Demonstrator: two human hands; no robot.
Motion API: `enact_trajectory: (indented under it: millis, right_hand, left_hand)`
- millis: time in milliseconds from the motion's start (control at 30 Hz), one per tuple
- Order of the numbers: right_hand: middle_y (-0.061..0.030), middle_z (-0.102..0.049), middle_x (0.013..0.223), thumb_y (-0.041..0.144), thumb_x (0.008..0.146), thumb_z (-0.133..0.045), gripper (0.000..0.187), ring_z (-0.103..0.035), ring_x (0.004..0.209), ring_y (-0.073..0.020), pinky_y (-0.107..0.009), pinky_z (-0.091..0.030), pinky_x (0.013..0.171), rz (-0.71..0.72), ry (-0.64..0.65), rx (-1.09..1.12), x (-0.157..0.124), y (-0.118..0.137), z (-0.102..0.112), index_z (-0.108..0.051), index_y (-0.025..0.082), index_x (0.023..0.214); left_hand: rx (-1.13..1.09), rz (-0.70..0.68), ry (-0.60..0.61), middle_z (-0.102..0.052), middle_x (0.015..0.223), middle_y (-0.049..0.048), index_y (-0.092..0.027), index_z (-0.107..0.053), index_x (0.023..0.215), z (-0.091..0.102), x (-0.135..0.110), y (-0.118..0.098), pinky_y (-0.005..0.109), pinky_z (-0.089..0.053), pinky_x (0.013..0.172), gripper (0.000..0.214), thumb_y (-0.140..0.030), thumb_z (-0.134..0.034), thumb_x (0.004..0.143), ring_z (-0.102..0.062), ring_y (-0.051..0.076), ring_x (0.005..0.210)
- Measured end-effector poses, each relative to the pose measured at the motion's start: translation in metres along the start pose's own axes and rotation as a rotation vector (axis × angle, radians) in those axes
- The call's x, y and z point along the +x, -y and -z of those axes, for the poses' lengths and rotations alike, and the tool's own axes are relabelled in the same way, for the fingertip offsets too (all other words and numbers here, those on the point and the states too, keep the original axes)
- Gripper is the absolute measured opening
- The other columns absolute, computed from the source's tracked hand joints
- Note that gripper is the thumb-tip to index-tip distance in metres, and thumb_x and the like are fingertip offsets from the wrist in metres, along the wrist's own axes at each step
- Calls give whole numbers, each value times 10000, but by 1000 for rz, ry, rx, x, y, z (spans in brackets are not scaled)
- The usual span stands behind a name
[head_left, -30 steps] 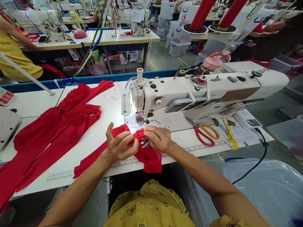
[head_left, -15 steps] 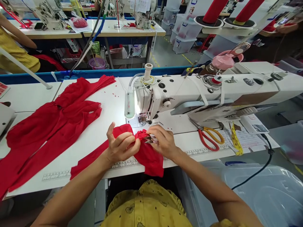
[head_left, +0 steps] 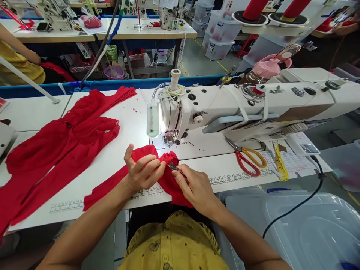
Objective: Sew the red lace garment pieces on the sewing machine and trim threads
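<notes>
My left hand [head_left: 144, 171] is closed, pinching a bunched edge of a red fabric piece [head_left: 146, 176] that lies over the table's front edge. My right hand [head_left: 195, 187] grips small metal thread snips [head_left: 173, 167], whose tips point at the red fabric just right of my left fingers. Both hands are in front of the white sewing machine [head_left: 239, 108], whose needle area [head_left: 168, 139] is lit just behind the fabric.
A pile of red fabric [head_left: 62, 142] spreads over the white table [head_left: 123, 127] at the left. Red-and-yellow scissors [head_left: 249, 157] and a yellow tape measure [head_left: 279, 163] lie under the machine arm. A clear plastic bin [head_left: 309, 228] stands at lower right. Another person in yellow sits at far left.
My right hand has drawn back toward me and lower, with the snips now pointing up at the fabric. My left hand keeps its pinch in nearly the same place.
</notes>
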State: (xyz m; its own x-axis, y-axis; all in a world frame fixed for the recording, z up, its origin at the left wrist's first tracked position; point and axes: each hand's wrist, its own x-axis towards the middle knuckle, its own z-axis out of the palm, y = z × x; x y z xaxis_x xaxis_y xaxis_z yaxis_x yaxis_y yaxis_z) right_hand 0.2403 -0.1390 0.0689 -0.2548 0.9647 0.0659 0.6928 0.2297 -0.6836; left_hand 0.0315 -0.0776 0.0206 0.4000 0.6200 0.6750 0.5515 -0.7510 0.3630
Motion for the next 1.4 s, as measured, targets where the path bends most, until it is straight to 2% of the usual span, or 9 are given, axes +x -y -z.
enact_trajectory:
  millis: [133,300,433,533,833,967,1200,1400]
  right_hand:
    - [22,-613,664,396,1055,-372,293,-502,514,-137,-287,-274,551,38,-22,-73,1,-3,-3,-487,242,834]
    - [29,-614,666,380,1055,-382,290,-510,519,-125,-274,-279,551,45,-44,-91,2,-4,-4,-491,235,829]
    - [41,-604,656,366,1054,-395,284,-504,521,-113,-263,-282,551,44,-61,-96,2,-5,-5,-493,228,826]
    - [47,-599,649,361,1053,-401,282,-502,521,-108,-258,-282,550,47,-70,-102,3,-5,-5,-496,225,825]
    - [56,-563,636,373,1054,-394,300,-486,523,-101,-258,-275,555,71,-66,-106,5,-7,-5,-482,226,808]
    - [51,-560,667,379,1052,-392,288,-486,559,-105,-255,-289,580,63,-47,-79,7,-8,-4,-499,226,833]
    - [61,-507,651,385,1042,-411,298,-433,571,-99,-235,-299,586,21,50,108,13,-8,5,-491,228,802]
    - [59,-502,639,378,1042,-407,329,-389,547,-99,-253,-249,578,51,58,-13,15,-8,11,-461,221,758]
  left_hand:
    - [-16,-1,42,-661,732,-36,-343,-708,885,2,0,-1,704,-162,1146,235,-115,-678,835,-637,188,791]
    - [169,-229,-125,-688,744,-59,-338,-695,899,3,6,-4,673,-189,1163,274,-80,-705,809,-647,162,764]
    - [302,-345,-252,-685,734,-74,-285,-680,867,3,12,-10,648,-157,1189,208,-93,-735,810,-650,137,770]
    - [365,-412,-289,-679,718,-68,-244,-680,830,4,16,-12,642,-155,1196,170,-93,-752,802,-647,132,781]
    - [350,-440,-274,-672,710,-55,-242,-698,780,7,19,-12,653,-182,1183,189,-58,-738,795,-641,141,782]
    - [340,-469,-273,-675,696,-63,-245,-707,748,9,21,-12,654,-146,1200,225,-25,-749,771,-641,143,775]
    - [334,-437,-286,-674,673,-75,-265,-695,743,10,24,-13,649,-202,1187,231,-43,-743,785,-644,142,748]
    - [338,-427,-285,-675,664,-95,-295,-699,759,9,24,-13,640,-167,1211,251,-51,-750,785,-655,129,722]
